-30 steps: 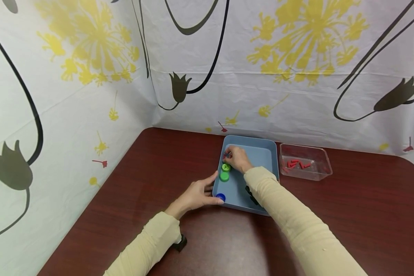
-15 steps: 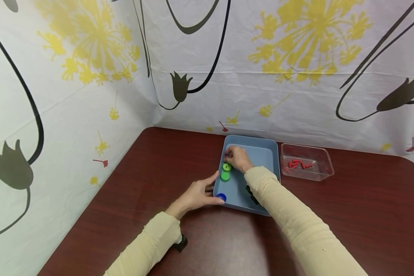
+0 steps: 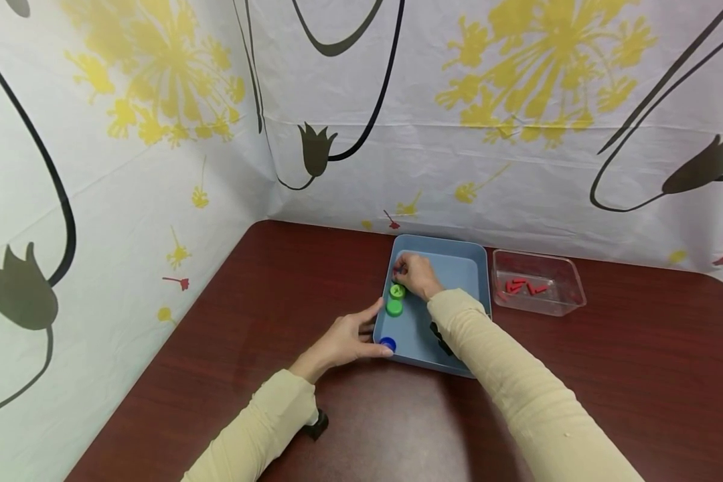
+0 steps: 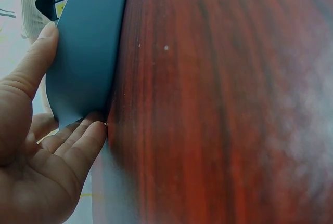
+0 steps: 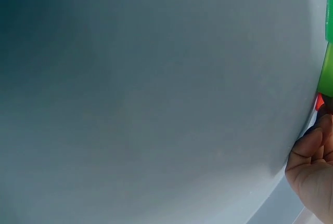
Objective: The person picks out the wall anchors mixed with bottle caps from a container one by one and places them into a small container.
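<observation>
My left hand holds the near left corner of a blue-grey tray, its thumb at the near rim and its fingers against the left wall. Inside the tray my right hand pinches a small dark blue piece, mostly hidden by the fingers. A red bit shows beside those fingertips in the right wrist view. Just nearer along the left wall sit a light green bottle cap, hollow side up, and a darker green cap. A blue cap lies in the near left corner.
A clear plastic box with several small red pegs stands right of the tray. Both rest on a dark red-brown wooden table. Patterned white cloth rises behind the table and along its left side.
The red showing at the right fingertips is less visible in the head view now. Both hands hold nearly the same place; the whole head view has shifted slightly.
</observation>
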### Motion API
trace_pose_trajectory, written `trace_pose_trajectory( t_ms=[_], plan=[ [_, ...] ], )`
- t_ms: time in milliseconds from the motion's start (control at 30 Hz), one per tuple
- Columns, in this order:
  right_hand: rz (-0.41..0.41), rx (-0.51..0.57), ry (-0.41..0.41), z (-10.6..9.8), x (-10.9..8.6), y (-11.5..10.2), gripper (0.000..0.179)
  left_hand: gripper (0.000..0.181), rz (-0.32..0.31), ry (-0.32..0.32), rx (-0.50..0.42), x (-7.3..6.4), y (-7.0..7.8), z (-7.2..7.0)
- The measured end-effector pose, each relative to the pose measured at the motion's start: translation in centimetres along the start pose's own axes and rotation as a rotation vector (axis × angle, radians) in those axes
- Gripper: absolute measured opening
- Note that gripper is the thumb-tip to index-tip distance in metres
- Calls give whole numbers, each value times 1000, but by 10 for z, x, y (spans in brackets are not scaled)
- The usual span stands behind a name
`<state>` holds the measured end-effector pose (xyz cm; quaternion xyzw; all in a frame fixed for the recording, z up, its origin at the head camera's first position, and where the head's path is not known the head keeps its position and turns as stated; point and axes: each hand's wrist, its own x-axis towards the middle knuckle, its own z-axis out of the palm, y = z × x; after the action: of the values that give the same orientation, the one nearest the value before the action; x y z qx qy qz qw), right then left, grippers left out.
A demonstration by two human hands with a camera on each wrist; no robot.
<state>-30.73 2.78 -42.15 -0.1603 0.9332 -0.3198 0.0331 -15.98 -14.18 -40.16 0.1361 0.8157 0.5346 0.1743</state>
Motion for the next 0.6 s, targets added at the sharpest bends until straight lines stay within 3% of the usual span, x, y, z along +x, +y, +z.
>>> trace_pose_trajectory(
  t_ms=[200, 600],
  plan=[
    [7, -6, -9, -1, -1, 0, 16, 94, -1, 16, 9, 9, -20, 3],
    [0, -4, -38, -3, 1, 1, 11, 95, -4, 16, 15, 10, -22, 2]
  ],
)
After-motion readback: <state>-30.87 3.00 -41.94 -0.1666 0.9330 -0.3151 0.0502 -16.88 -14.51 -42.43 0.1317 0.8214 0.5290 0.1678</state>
